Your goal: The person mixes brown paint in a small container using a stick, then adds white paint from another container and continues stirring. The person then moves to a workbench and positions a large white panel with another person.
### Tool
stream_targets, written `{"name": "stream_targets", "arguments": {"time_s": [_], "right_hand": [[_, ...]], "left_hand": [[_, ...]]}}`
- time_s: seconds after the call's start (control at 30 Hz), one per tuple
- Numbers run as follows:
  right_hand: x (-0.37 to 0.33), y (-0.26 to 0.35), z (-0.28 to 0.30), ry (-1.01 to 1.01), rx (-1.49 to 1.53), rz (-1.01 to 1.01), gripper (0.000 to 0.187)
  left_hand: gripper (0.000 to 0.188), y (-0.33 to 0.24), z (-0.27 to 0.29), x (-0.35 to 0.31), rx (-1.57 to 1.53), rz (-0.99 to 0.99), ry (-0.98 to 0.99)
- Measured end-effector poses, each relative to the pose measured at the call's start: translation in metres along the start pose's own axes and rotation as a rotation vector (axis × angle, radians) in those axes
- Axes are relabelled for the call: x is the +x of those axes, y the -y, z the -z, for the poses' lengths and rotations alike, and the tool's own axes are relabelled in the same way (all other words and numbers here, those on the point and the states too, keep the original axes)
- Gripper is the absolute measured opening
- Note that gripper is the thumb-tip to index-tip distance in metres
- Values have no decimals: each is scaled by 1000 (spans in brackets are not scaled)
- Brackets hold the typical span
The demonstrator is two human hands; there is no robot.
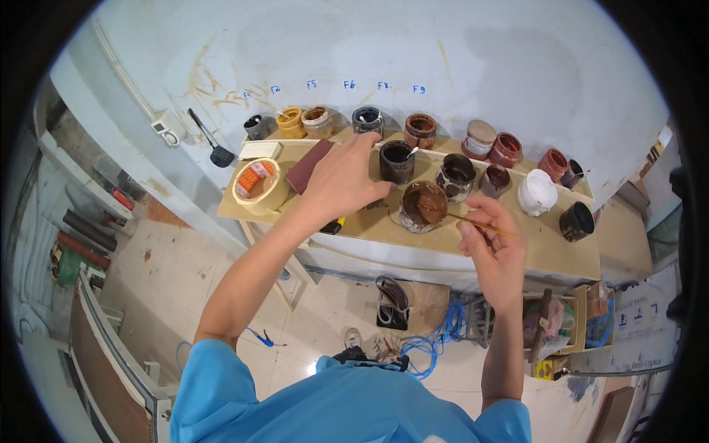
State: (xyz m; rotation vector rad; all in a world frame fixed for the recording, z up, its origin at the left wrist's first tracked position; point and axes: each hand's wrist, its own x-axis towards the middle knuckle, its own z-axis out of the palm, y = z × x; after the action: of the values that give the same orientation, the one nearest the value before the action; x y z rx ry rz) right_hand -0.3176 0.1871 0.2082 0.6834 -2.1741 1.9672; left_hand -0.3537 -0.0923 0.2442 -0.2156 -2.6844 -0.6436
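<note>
My right hand point(493, 244) pinches the thin handle of a paintbrush point(473, 221), whose head dips into a stained jar of brown paint point(413, 215) near the bench's front edge. Over the bench my left hand point(347, 176) reaches out, thumb and fingers apart, holding nothing. Its fingers are close to a dark jar point(397, 164) with a white-tipped stick in it; I cannot tell if they touch. Beside the left hand lies a dark red sheet or roll point(303, 171). A black jar point(456, 177) stands just behind the brown one.
Several paint jars point(419, 131) line the wall shelf. A roll of cream tape point(277, 193) rests at the left of the bench point(539, 247). A white tub point(537, 193) and a dark cup point(576, 223) stand at right. Blue hose point(443, 332) coils on the floor below.
</note>
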Motion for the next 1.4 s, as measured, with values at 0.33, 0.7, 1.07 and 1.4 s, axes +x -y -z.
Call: {"name": "stream_targets", "arguments": {"time_s": [0.33, 0.7, 1.07, 1.4], "right_hand": [[-25, 3, -5, -109, 13, -130, 32], [-39, 52, -48, -115, -243, 86, 29], [14, 59, -70, -136, -541, 416, 16], [12, 73, -61, -146, -794, 479, 13]], "left_hand": [[71, -7, 0, 29, -178, 95, 184], [65, -10, 29, -31, -391, -147, -97], [68, -22, 31, -44, -393, -258, -78], [70, -24, 26, -41, -402, -377, -107]]}}
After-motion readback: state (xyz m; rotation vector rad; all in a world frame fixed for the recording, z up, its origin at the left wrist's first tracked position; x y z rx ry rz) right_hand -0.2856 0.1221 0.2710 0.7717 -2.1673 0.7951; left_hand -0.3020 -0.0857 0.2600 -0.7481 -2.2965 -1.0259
